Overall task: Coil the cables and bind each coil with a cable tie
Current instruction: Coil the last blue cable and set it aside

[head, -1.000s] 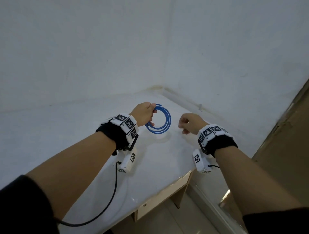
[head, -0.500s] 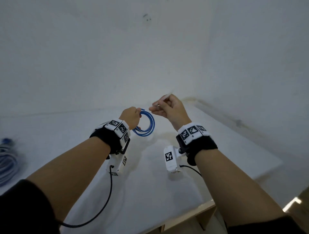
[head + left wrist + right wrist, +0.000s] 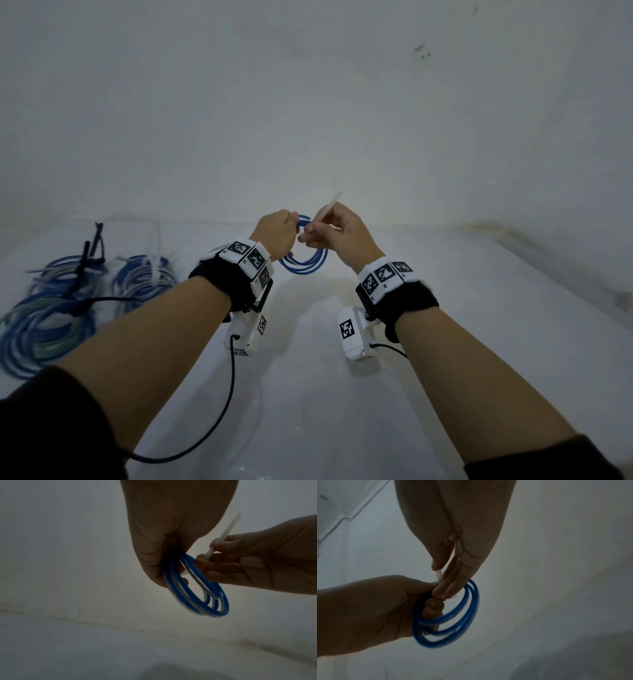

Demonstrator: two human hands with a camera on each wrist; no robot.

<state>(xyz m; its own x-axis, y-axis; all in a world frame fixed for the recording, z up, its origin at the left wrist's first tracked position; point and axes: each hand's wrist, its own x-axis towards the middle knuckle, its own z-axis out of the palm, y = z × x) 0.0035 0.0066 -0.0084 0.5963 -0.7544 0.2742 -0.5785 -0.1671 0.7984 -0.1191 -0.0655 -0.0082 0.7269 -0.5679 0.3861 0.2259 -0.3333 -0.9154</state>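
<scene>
My left hand point(image 3: 278, 236) grips a small coil of blue cable point(image 3: 306, 265) and holds it upright above the white table point(image 3: 308, 394). In the left wrist view the blue cable coil point(image 3: 202, 596) hangs below the curled fingers. My right hand point(image 3: 337, 233) pinches a white cable tie point(image 3: 328, 209) between thumb and fingers, right beside the left hand at the top of the coil. The right wrist view has the white cable tie point(image 3: 439, 576) running down to the left hand's knuckles, with the coil point(image 3: 460, 620) just behind. The tie's lower end is hidden between the fingers.
Several coils of blue cable point(image 3: 44, 318) lie on the table at the far left, some bound with black ties point(image 3: 84, 263), one bundle point(image 3: 145, 274) with a white tie. A white wall point(image 3: 308, 102) rises behind the table. Black wrist-camera leads point(image 3: 219, 411) hang from my arms.
My view has swung left, bringing the finished coils into sight. My right hand, which picked up the white tie, has closed in on the left hand and the coil.
</scene>
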